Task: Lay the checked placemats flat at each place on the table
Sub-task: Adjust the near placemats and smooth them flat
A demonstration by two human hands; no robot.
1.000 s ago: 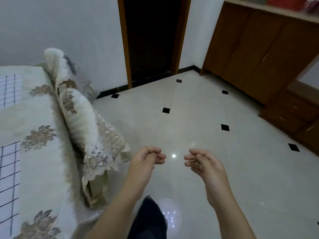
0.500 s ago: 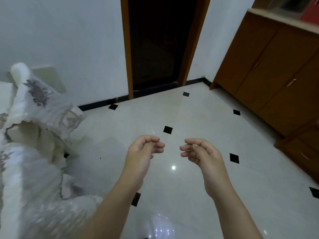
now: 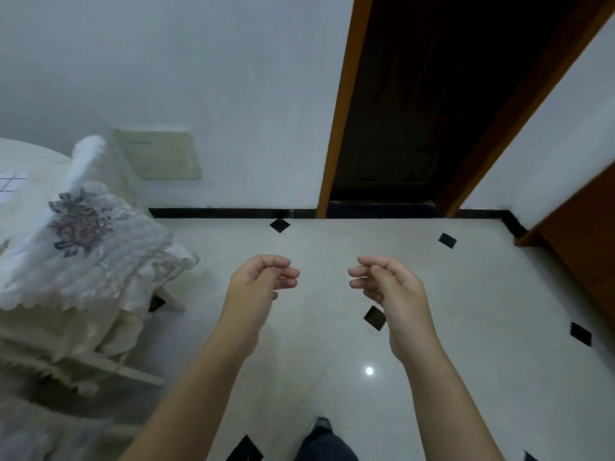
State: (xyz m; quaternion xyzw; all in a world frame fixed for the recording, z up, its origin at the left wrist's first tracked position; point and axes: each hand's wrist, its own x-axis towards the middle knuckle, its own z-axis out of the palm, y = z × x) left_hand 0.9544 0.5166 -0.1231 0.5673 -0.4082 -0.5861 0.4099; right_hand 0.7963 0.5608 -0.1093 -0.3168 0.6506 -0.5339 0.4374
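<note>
over the floor (image 3: 316,344), the left hand (image 3: 263,281) and right hand (image 3: 389,287) are held up, loosely curled, with nothing gripped. one checked placemat (image 3: 10,184) is seen on the table (image 3: 36,158), far left. no mat is being laid now; another must likely be fetched next.

Room: white walls, pale tiled floor, dark doorway.
Doorway (image 3: 416,111) framed in orange wood. White wall (image 3: 199,78), black skirting (image 3: 233,213) and beige panel (image 3: 159,154) left of it; brown cabinet (image 3: 579,244) right of it; glossy floor (image 3: 316,344) with black diamond insets (image 3: 279,225) before it.
</note>
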